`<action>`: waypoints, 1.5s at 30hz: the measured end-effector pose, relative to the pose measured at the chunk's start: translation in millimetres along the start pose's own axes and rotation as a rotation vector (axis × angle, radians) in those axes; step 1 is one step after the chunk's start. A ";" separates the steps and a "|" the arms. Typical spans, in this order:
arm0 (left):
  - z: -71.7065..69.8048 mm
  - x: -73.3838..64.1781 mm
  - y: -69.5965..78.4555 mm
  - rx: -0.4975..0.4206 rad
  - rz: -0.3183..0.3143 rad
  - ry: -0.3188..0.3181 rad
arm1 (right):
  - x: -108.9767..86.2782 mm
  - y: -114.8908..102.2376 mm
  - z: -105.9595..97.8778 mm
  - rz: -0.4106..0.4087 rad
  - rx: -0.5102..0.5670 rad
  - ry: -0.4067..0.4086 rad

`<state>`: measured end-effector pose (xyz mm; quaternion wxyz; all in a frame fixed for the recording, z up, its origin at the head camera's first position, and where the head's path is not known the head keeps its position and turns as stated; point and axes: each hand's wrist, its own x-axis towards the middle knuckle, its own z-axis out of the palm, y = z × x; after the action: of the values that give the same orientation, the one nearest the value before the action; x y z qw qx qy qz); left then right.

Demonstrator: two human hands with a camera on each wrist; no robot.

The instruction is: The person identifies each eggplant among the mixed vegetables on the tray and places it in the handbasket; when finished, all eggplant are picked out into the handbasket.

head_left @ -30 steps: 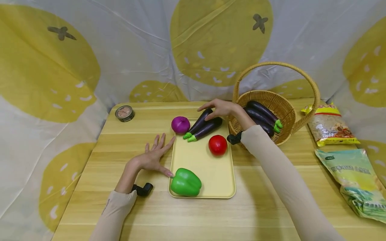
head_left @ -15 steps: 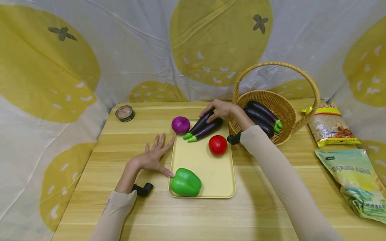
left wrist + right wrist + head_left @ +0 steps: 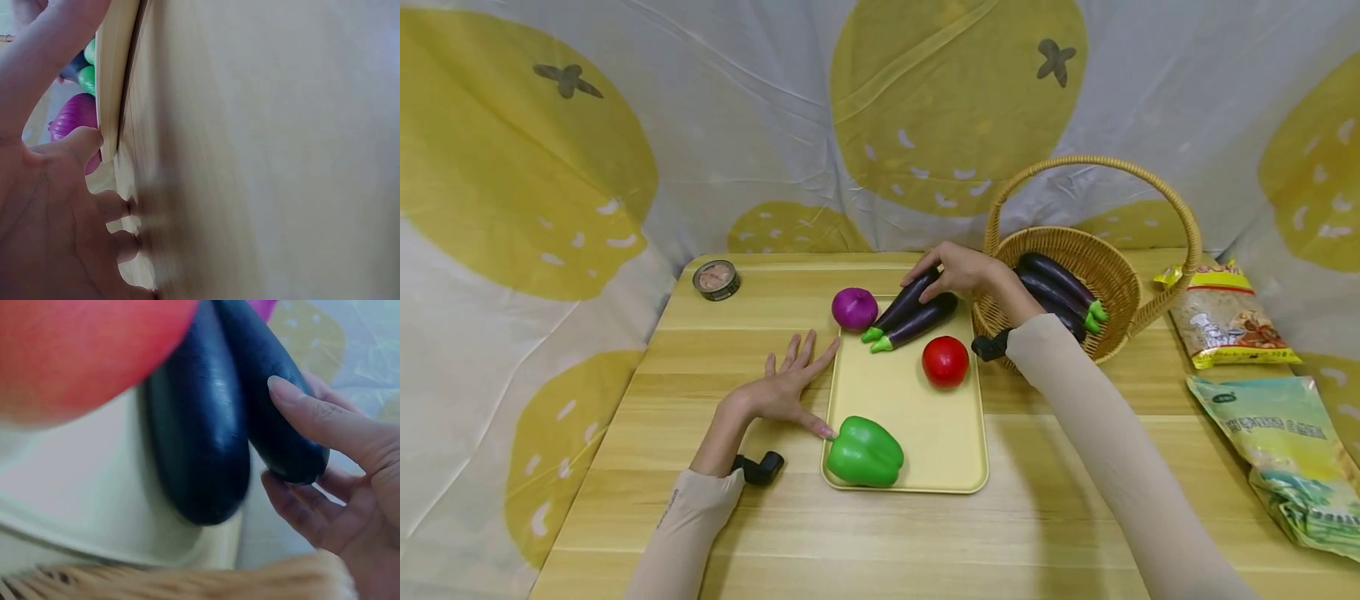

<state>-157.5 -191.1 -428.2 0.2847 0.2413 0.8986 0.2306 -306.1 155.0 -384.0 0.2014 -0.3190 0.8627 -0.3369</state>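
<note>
My right hand (image 3: 958,268) holds the blunt end of the farther eggplant (image 3: 906,302), its thumb on the near side. In the right wrist view the fingers wrap the far side of that eggplant (image 3: 275,394). A second eggplant (image 3: 917,325) lies right beside it on the pale yellow tray (image 3: 917,454). With fingers spread, my left hand (image 3: 778,393) stays at the tray's left edge, index fingertip and thumb at the rim. The thumb tip is close to a green bell pepper (image 3: 865,452). A purple onion (image 3: 854,309) and a red tomato (image 3: 945,362) flank the eggplants.
A wicker basket (image 3: 1131,283) with a tall handle and several eggplants inside stands right of the tray, under my right forearm. Two bags, a yellow-banded bag (image 3: 1228,312) and a green bag (image 3: 1277,450), lie far right. A small round can (image 3: 717,280) sits back left.
The right hand's fingers have drawn in around the farther eggplant from a looser, more extended reach. The left hand keeps its place at the tray. The head view has shifted slightly.
</note>
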 end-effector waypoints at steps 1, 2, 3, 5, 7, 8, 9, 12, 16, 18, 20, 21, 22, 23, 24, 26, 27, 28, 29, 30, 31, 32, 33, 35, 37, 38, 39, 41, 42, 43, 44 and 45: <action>0.0 0.0 0.1 0.001 -0.001 -0.001 | -2.3 -1.9 -2.2 0.004 -0.011 0.011; 0.1 -0.2 0.0 -0.001 0.000 -0.002 | -5.1 -4.2 -4.6 0.011 -0.019 0.019; 0.2 -0.3 -0.1 -0.003 0.000 -0.001 | -7.6 -5.8 -6.9 0.017 -0.023 0.028; 0.4 -0.6 -0.5 -0.006 -0.002 -0.002 | -13.0 -8.5 -11.3 0.030 -0.024 0.046; 0.5 -0.7 -1.0 -0.008 -0.006 -0.003 | -19.2 -10.9 -15.5 0.030 -0.020 0.057; 0.6 -0.7 -1.1 -0.007 -0.006 -0.003 | -22.8 -12.0 -17.6 0.024 -0.017 0.065; 0.5 -0.8 -1.2 -0.006 -0.006 -0.003 | -26.0 -12.7 -19.5 0.014 -0.016 0.075; 0.7 -0.4 -1.0 -0.005 -0.005 -0.004 | -37.3 -15.7 -26.1 -0.018 -0.007 0.109; 0.6 0.5 -0.5 -0.001 -0.003 -0.007 | -53.6 -22.3 -36.7 -0.013 0.023 0.158; 0.3 0.1 -0.6 0.002 0.000 -0.006 | -62.0 -26.7 -41.7 0.001 0.027 0.179; -0.1 -0.5 -0.7 0.002 -0.002 -0.006 | -71.1 -30.6 -45.7 0.013 0.029 0.195; -0.1 -0.9 -0.9 0.001 -0.005 -0.007 | -75.9 -32.5 -47.3 0.019 0.027 0.205; -0.1 -1.2 -0.9 -0.002 -0.004 -0.006 | -81.1 -34.0 -48.6 0.022 0.032 0.213; 0.0 -1.5 -1.0 -0.004 -0.006 -0.007 | -86.2 -34.7 -49.7 0.030 0.033 0.223; 0.1 -1.8 -1.2 -0.005 -0.008 -0.009 | -91.6 -35.1 -51.0 0.040 0.042 0.232; 0.3 -2.0 -1.5 -0.006 -0.008 -0.010 | -103.7 -34.9 -53.6 0.082 0.052 0.248; 0.3 -2.1 -1.6 -0.004 -0.007 -0.011 | -109.8 -34.5 -55.1 0.107 0.052 0.257; 0.2 -2.2 -1.7 0.001 -0.004 -0.011 | -115.8 -33.6 -56.6 0.137 0.051 0.268; -0.1 -2.4 -1.9 0.005 -0.003 -0.010 | -121.9 -32.5 -58.4 0.173 0.047 0.280; -0.4 -2.7 -2.2 0.010 -0.003 -0.008 | -127.8 -31.1 -60.0 0.205 0.047 0.286; -0.7 -2.6 -2.1 0.012 -0.003 -0.007 | -133.5 -28.8 -61.5 0.233 0.042 0.291; -1.0 -2.6 -2.1 0.014 -0.004 -0.007 | -138.7 -26.3 -62.9 0.259 0.040 0.295; -1.3 -2.7 -2.2 0.017 -0.005 -0.006 | -143.5 -23.4 -64.1 0.284 0.034 0.298; -1.5 -2.8 -2.6 0.015 -0.007 -0.006 | -152.0 -16.8 -66.1 0.331 0.019 0.298; -1.3 -2.7 -3.1 0.012 -0.007 -0.005 | -158.7 -9.7 -67.9 0.371 0.014 0.288; -1.1 -2.5 -3.3 0.011 -0.005 -0.004 | -162.1 -6.7 -69.1 0.396 0.019 0.286; -0.7 -2.4 -3.5 0.010 -0.004 -0.004 | -165.2 -3.8 -70.3 0.424 0.029 0.286; -0.3 -2.3 -3.6 0.009 -0.002 -0.002 | -170.8 1.2 -73.0 0.468 0.055 0.288; 0.0 -2.1 -3.6 0.009 -0.001 -0.001 | -173.3 3.1 -74.4 0.488 0.068 0.292; 0.1 -2.0 -3.5 0.009 0.000 0.000 | -175.5 4.6 -75.6 0.505 0.077 0.300; 0.2 -2.0 -3.3 0.007 0.000 -0.001 | -177.4 6.2 -76.9 0.521 0.090 0.306; 0.4 -1.9 -3.0 0.005 0.001 -0.001 | -179.0 7.5 -77.9 0.532 0.089 0.311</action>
<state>-156.8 -194.5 -429.3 0.2844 0.2426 0.8990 0.2282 -224.9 317.3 -311.7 0.1620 -0.0178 0.9207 -0.3545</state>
